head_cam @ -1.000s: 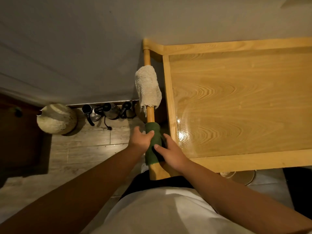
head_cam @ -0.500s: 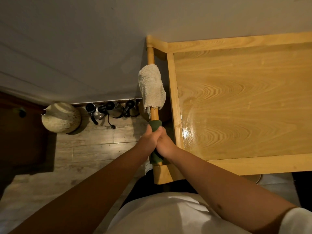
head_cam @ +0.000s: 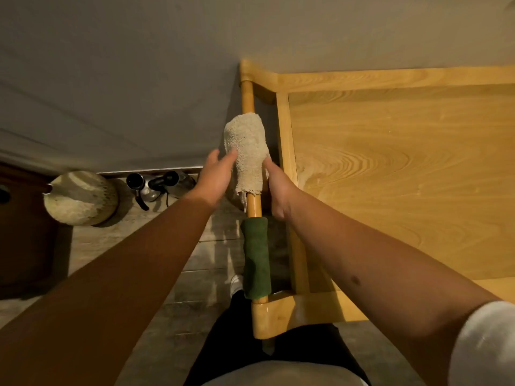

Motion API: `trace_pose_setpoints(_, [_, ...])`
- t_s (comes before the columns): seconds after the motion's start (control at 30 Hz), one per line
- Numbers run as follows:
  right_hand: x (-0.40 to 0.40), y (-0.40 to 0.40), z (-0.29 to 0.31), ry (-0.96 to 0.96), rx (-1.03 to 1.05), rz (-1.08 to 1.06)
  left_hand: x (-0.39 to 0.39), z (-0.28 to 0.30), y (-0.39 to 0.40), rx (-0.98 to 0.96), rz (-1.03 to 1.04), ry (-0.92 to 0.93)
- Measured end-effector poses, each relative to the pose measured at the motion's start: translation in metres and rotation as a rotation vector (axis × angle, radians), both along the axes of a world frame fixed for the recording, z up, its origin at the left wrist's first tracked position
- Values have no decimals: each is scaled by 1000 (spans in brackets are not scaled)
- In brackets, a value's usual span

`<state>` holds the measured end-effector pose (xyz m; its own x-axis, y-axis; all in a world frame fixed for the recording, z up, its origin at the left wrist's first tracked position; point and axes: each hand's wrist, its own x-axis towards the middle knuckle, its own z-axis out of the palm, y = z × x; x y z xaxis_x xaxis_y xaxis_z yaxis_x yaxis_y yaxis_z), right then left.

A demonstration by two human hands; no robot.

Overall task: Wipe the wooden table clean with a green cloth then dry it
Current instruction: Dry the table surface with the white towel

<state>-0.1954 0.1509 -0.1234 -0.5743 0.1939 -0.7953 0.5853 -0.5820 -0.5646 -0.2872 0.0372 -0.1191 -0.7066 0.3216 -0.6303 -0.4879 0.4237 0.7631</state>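
The green cloth [head_cam: 255,259] hangs folded over the wooden rail [head_cam: 254,203] at the left end of the surface [head_cam: 404,174], near the rail's close end; its lower edge touches the rail bracket. A beige towel [head_cam: 247,151] hangs over the same rail farther along, apart from the green cloth, with bare rail showing between them.

Both hands are at the beige towel. The left hand [head_cam: 216,176] has straight, relaxed fingers; its fingertips touch the towel's left side. The right hand [head_cam: 276,188] lies against the towel's right side; its fingers go behind the cloth, so whether they grip it cannot be told.

The surface is cut off at the right edge of the view. The rail's middle part is covered by the two cloths. On the floor to the left stand a round pale vessel [head_cam: 80,197] and several dark metal utensils [head_cam: 158,183] against the wall; dim light makes their exact type hard to make out. The lower view is filled by the person's forearms and clothing.
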Motion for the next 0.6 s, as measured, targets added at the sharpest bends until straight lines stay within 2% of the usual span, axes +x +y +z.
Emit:
trace_pose_setpoints(0.07, [-12,3,-17,-2,-151,-121,-15,-11,9,58,64,-57])
trace_pose_setpoints(0.2, [-23,7,-49,11,-259,-283,-23,-30,15,159,107,-231])
trace_pose_setpoints(0.37, [-25,2,-57,141,-463,-293,-25,-47,14,398,221,-423])
trace_pose_setpoints(0.5, [-30,3,-51,243,-604,-300,-27,-44,5,425,211,-419])
trace_pose_setpoints(0.6, [-30,5,-46,255,-619,-241,-32,-30,-8,435,161,-362])
